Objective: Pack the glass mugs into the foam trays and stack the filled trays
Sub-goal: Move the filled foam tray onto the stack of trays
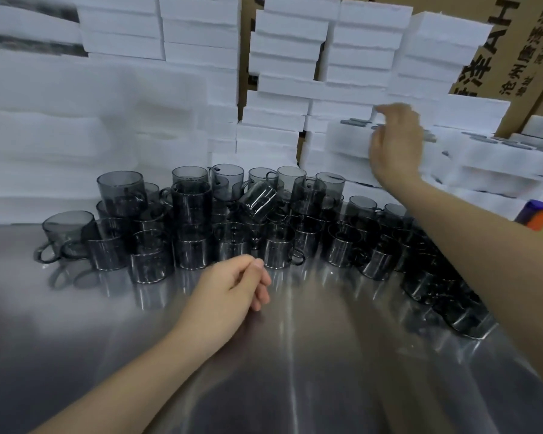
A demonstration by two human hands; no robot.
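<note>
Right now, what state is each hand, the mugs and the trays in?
left hand, low at the table, loosely curled, holding nothing.
right hand, on the filled tray, blurred; grip unclear.
glass mugs, loose, piled on the table.
tilted mug, lying askew atop the pile.
filled tray, mug rims showing, on the right stack.
foam stacks, piled behind the mugs.
</note>
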